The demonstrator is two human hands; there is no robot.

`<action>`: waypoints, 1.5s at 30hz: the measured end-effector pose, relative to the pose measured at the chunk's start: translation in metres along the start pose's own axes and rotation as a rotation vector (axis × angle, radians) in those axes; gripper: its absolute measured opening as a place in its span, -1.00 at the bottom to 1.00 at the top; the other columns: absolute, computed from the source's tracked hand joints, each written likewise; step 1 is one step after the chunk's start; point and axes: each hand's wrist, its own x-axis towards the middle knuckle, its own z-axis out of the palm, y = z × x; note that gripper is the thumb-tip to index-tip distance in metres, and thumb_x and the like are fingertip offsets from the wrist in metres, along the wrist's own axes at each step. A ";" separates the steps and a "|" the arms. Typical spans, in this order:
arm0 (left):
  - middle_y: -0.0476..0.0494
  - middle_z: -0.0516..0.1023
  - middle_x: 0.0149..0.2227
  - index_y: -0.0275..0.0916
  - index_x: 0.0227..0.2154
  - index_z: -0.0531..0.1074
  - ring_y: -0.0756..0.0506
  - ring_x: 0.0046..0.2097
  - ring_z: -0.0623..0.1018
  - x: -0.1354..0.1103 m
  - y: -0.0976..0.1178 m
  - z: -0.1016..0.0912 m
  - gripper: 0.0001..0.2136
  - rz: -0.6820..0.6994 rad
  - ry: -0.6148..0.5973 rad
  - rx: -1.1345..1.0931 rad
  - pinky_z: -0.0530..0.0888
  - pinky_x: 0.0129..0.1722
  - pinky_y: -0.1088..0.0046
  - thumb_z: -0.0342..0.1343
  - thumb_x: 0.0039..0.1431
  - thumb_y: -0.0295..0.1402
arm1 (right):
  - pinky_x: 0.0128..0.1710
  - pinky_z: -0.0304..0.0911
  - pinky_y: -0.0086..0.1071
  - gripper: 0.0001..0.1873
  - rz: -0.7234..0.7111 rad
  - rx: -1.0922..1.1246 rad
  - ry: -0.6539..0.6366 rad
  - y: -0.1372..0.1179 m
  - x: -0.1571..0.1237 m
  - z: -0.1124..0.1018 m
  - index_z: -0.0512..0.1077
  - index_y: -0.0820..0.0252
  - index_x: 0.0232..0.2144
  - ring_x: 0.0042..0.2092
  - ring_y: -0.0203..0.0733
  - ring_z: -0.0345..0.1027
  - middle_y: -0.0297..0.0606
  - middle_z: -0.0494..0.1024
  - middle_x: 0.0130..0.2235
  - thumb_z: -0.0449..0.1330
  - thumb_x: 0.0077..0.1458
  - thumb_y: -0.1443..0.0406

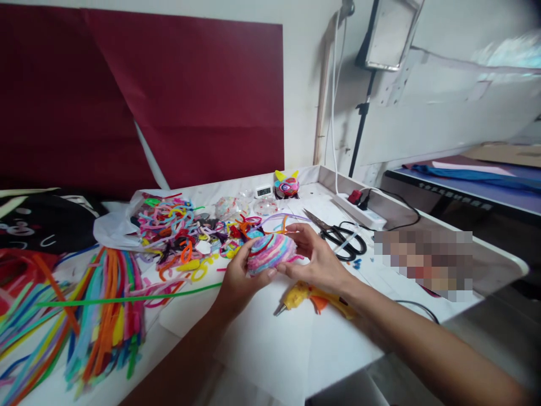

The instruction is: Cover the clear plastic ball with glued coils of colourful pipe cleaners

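Observation:
Both hands hold a ball wrapped in pipe cleaners (273, 254), banded in pink, blue, red and lilac, above the white table. My left hand (240, 276) is closed round its left side, thumb along the lower edge. On the right side, my right hand (315, 256) grips it between thumb and curved fingers. A yellow glue gun (298, 294) lies below the ball, partly hidden by my right forearm. Black-handled scissors (342, 237) rest beyond my right hand. A long green pipe cleaner (169, 295) stretches left from near my left hand.
Bundled pipe cleaners (105, 304) lie at left, with a bag of cut pieces (164, 217) behind. A finished-looking colourful figure (287, 185) and small digital clock (264, 192) stand at the back. A power strip (361, 210) with cables runs along the right rim.

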 end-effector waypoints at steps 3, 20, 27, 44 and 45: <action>-0.33 0.47 0.11 -0.28 0.16 0.27 -0.34 0.11 0.48 0.000 0.001 -0.002 -0.23 -0.025 -0.044 -0.002 0.45 0.03 0.25 0.39 -0.14 -0.17 | 0.12 0.27 -0.16 -0.24 0.004 -0.012 0.004 0.000 0.000 -0.001 0.21 0.06 0.05 0.07 -0.08 0.40 -0.16 0.50 0.01 0.45 -0.18 0.28; -0.31 0.53 0.06 -0.26 0.14 0.34 -0.33 0.05 0.53 -0.004 0.002 0.003 -0.23 -0.024 -0.012 0.034 0.49 -0.01 0.29 0.42 -0.19 -0.17 | 0.11 0.26 -0.12 -0.23 0.056 0.030 -0.048 -0.008 -0.005 -0.006 0.22 0.04 0.04 0.12 -0.02 0.35 -0.13 0.47 0.06 0.48 -0.20 0.22; -0.36 0.50 0.09 -0.30 0.15 0.31 -0.34 0.09 0.50 -0.004 0.001 0.002 -0.21 0.002 0.003 0.071 0.47 0.02 0.25 0.40 -0.17 -0.14 | 0.13 0.24 -0.08 -0.27 0.075 0.044 -0.060 -0.006 -0.006 -0.005 0.21 0.04 0.03 0.17 0.01 0.30 -0.09 0.40 0.13 0.46 -0.14 0.17; -0.30 0.53 0.05 -0.26 0.11 0.35 -0.33 0.05 0.52 -0.003 -0.004 0.000 -0.29 0.018 0.033 0.059 0.47 -0.01 0.27 0.37 -0.14 -0.15 | 0.19 0.18 -0.09 -0.30 0.069 0.027 -0.108 -0.013 -0.006 -0.009 0.24 0.01 0.09 0.21 -0.02 0.26 -0.13 0.35 0.21 0.41 -0.07 0.13; -0.30 0.53 0.04 -0.26 0.11 0.35 -0.33 0.04 0.52 -0.003 -0.004 -0.001 -0.29 0.010 0.042 0.055 0.48 -0.03 0.27 0.37 -0.14 -0.14 | 0.20 0.18 -0.09 -0.32 0.057 0.015 -0.100 -0.015 -0.008 -0.011 0.25 0.00 0.10 0.22 -0.02 0.25 -0.14 0.35 0.21 0.40 -0.04 0.12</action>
